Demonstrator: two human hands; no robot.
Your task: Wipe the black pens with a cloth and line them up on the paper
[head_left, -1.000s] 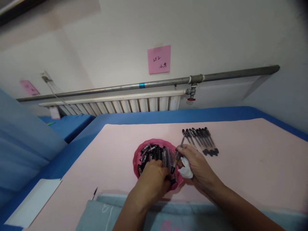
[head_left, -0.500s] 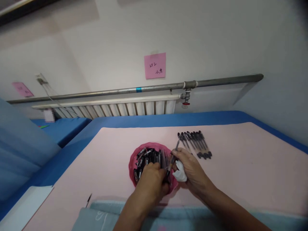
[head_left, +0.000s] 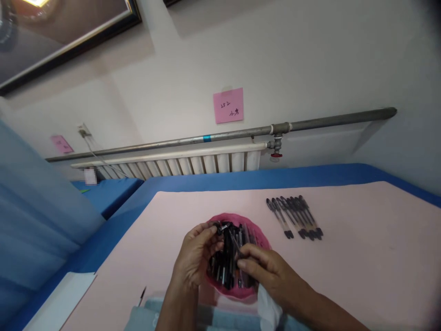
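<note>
On the pink mat [head_left: 361,257], mid-near, a red bowl [head_left: 257,232] holds loose pens [head_left: 227,257]: light, stiff, slick, best pinched mid-barrel. Left hand [head_left: 195,257] curls around its rim; right hand [head_left: 267,273] pinches one pen. Far right lies a pen row [head_left: 294,217]. Wall note [head_left: 228,105] reads roughly "252".

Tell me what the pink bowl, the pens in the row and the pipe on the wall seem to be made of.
Pink bowl: probably plastic, since its thin rim looks smooth and evenly coloured. Row of pens: likely clear plastic barrels with black caps and tips; light passes through the barrels. Pipe: metal by its look, dull grey with a threaded fitting and a valve; the finish is matte, perhaps galvanised.
</note>
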